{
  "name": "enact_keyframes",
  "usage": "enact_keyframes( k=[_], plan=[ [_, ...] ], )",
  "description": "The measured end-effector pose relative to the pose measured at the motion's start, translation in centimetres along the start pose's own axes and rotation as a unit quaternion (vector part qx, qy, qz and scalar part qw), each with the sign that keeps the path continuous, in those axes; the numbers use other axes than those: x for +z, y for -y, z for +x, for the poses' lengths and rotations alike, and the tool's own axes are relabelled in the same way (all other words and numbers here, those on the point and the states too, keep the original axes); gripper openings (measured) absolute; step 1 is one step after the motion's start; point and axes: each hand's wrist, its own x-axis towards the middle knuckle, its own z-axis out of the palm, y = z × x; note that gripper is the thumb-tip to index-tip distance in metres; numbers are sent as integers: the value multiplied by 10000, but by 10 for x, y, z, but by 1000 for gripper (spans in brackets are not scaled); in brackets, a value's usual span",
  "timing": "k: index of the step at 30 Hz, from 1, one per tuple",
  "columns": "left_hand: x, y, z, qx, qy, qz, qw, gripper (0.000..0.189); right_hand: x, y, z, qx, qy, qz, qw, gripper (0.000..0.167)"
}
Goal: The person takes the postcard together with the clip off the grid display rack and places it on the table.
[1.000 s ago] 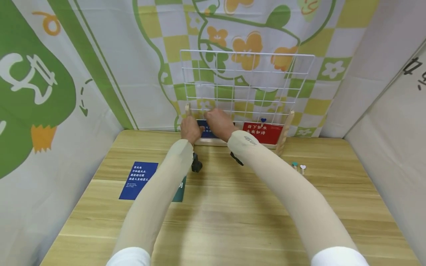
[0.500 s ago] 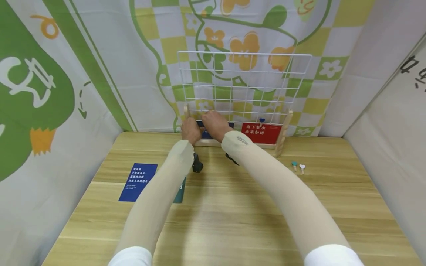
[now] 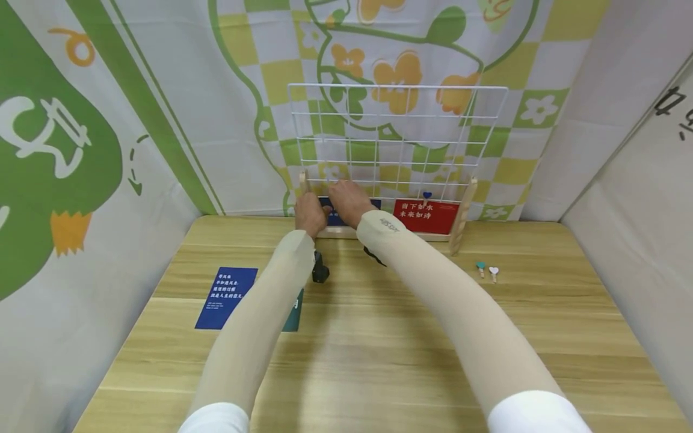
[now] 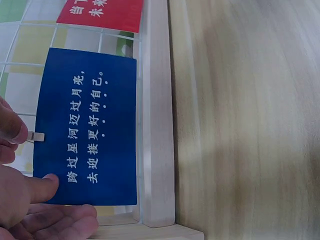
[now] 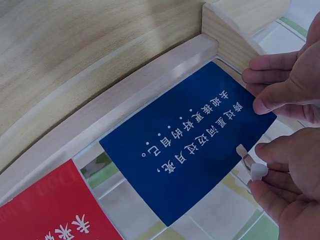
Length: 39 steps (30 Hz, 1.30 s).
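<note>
A blue card [image 4: 90, 125] with white writing stands against a white wire grid [image 3: 397, 86], just above the wooden rail of its stand [image 4: 157, 115]. My left hand [image 3: 310, 215] pinches the card's outer left end, thumb on the printed face and fingers behind. At the card's top edge, my right hand [image 3: 351, 201] pinches a small wooden clothespin [image 5: 257, 171] with a white heart, between thumb and forefinger. The clothespin's tip overlaps the card edge. To the right, a red card [image 3: 426, 216] hangs on the grid under a blue-heart clothespin [image 3: 427, 196].
Another blue card [image 3: 224, 297] lies on the table at left, partly under my left forearm. Beside it a dark green card [image 3: 294, 316] is mostly hidden by that arm. Two clothespins, one with a teal heart [image 3: 480, 265] and one with a white heart [image 3: 494, 272], lie at right.
My right forearm has shifted slightly left, and the head view has moved a little. Both hands stay at the blue card on the grid.
</note>
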Motion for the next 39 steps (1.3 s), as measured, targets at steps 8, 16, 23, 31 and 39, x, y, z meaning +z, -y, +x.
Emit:
enact_keyframes(
  k=[8,16,23,31,39],
  plan=[
    [3,5,-1,171,-346,-19,9993,23,2,4,5,191,11,-52,9998,20],
    [7,5,-1,19,-608,-186,9980,18,5,5,8,302,-300,-448,9981,21],
    [9,7,-2,0,-711,-247,9972,16,5,6,6,157,-555,-774,9953,20],
    [10,12,-5,192,-835,-298,9959,16,5,6,7,-39,-588,-1002,9932,18],
    [10,13,-4,319,-955,-340,9943,15,7,4,7,-138,-718,-1063,9916,22]
  ],
)
